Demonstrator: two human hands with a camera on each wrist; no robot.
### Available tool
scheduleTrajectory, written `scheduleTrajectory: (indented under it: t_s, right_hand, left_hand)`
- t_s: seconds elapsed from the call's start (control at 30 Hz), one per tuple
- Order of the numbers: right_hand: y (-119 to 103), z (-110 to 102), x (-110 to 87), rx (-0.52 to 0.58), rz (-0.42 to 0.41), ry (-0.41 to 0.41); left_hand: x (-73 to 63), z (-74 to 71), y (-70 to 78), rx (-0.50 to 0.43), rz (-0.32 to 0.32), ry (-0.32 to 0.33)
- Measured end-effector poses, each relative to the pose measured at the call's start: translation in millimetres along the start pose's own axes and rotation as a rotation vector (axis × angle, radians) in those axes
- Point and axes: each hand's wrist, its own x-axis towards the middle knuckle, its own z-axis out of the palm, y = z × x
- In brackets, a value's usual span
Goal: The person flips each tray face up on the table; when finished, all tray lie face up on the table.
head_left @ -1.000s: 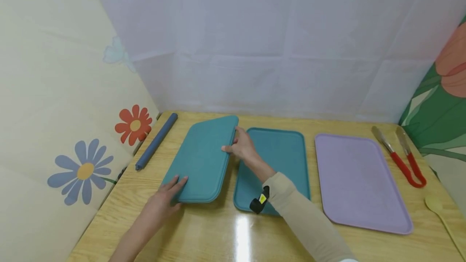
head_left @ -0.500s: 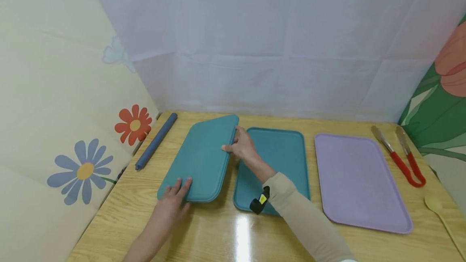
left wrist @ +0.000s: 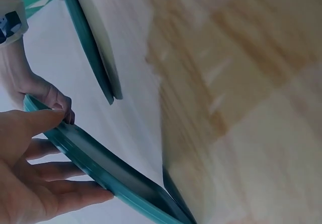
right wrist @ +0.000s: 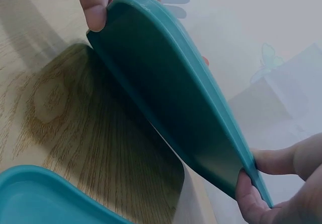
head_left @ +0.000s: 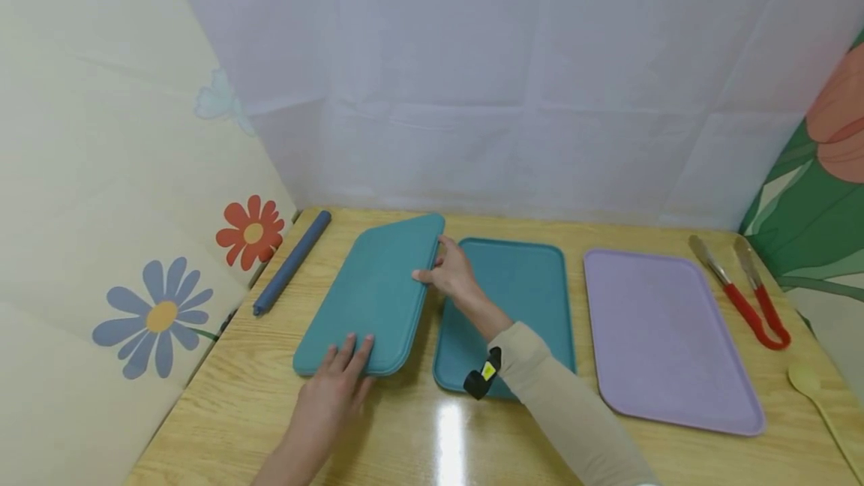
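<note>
A teal tray (head_left: 367, 291) is tilted at the table's left side, its right edge raised and its left edge low. My right hand (head_left: 448, 272) pinches the raised right edge, thumb on the upper face and fingers beneath, as the right wrist view shows. At the near edge is my left hand (head_left: 334, 388), its fingers on the upper face and its thumb (right wrist: 95, 15) on the underside. A second teal tray (head_left: 516, 276) lies flat just to the right, partly under my right forearm. The tilted tray's shaded underside (right wrist: 166, 88) faces the right wrist camera.
A lilac tray (head_left: 664, 328) lies flat on the wooden table (head_left: 540, 441), right of the teal ones. Beyond it are red-handled tongs (head_left: 763, 313) and a yellow spoon (head_left: 806, 381). A dark blue rolled item (head_left: 293, 262) lies along the left edge. Cloth backdrops (head_left: 432, 81) border the table.
My left hand has slid rightward along the tilted tray's near edge, from its left corner toward the middle. My right hand keeps its grip, and the tray's tilt looks nearly the same.
</note>
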Motion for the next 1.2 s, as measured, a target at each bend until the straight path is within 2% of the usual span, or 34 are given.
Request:
scheduleTrajectory:
  t_s: [0.2,0.33,0.63,0.7,0.93,1.1,1.2]
  right_hand:
    - [0,0,-0.4,0.005,-0.003,0.006]
    - [0,0,-0.9,0.018,-0.005,0.005]
    - [-4,-3,-1.6,0.067,-0.008,-0.009]
    - [-5,-4,-1.2,0.099,-0.009,-0.015]
    - [-12,-6,-1.8,0.199,-0.026,-0.033]
    - [-17,-8,-4.3,0.205,-0.018,-0.04]
    - [-22,-9,-4.9,0.252,-0.035,-0.057]
  left_hand:
    - [2.3,2.9,8.6,0.021,0.106,0.118]
    - [3.4,3.3,14.4,0.031,0.172,0.165]
    - [2.5,-3.5,19.1,0.104,0.239,0.116]
    - [2.6,-3.3,18.3,0.098,0.249,0.148]
    - [6.4,-2.8,18.5,0.055,0.267,0.324]
    - [8.3,-6.8,18.3,0.064,0.295,0.387]
    - [10.4,-13.1,16.0,0.047,0.296,0.41]
